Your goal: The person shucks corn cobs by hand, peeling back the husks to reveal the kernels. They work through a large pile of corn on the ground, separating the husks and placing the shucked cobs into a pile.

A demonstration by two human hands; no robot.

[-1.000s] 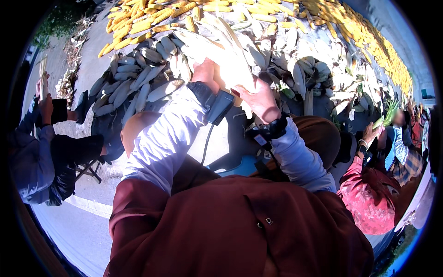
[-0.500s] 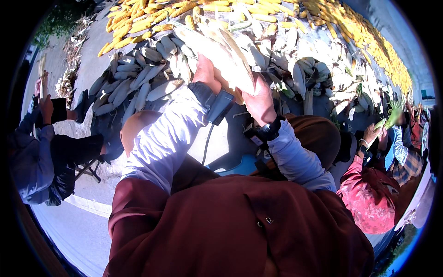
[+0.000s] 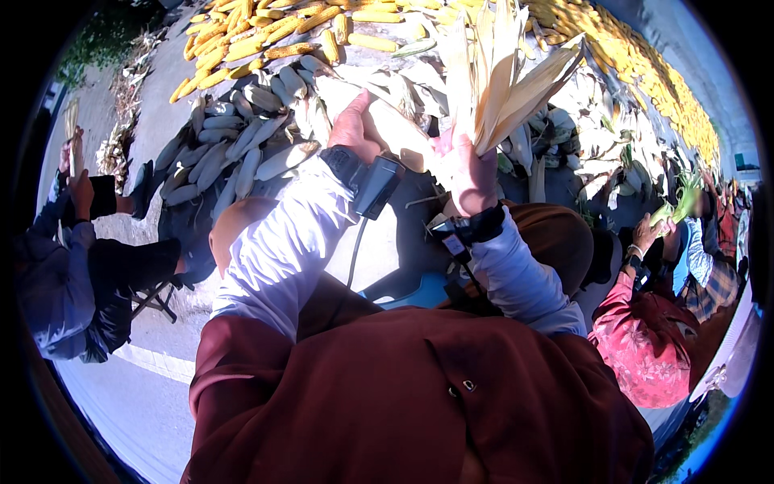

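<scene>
My left hand [image 3: 353, 131] is closed around a pale ear of corn [image 3: 395, 133], which slants down to the right in bright sun. My right hand [image 3: 469, 171] grips a bunch of dry corn husk leaves [image 3: 501, 97] at their base, close to the lower end of that ear. The leaves fan upward, pale yellow and brown at their edges. Glare hides whether they are still joined to the ear. Just beyond and left of my left hand lies a heap of ears in whitish husks [image 3: 234, 141].
Bare yellow cobs [image 3: 274, 28] cover the ground at the far side, with more [image 3: 657, 77] at far right. Loose husks [image 3: 556, 133] lie beyond my right knee. One person [image 3: 60, 266] sits at left; another in a red patterned top [image 3: 645, 347] handles greenish corn at right.
My right hand has turned upward, and the husk leaves in it now stand fanned out above it. My left hand stays nearly in place on the ear.
</scene>
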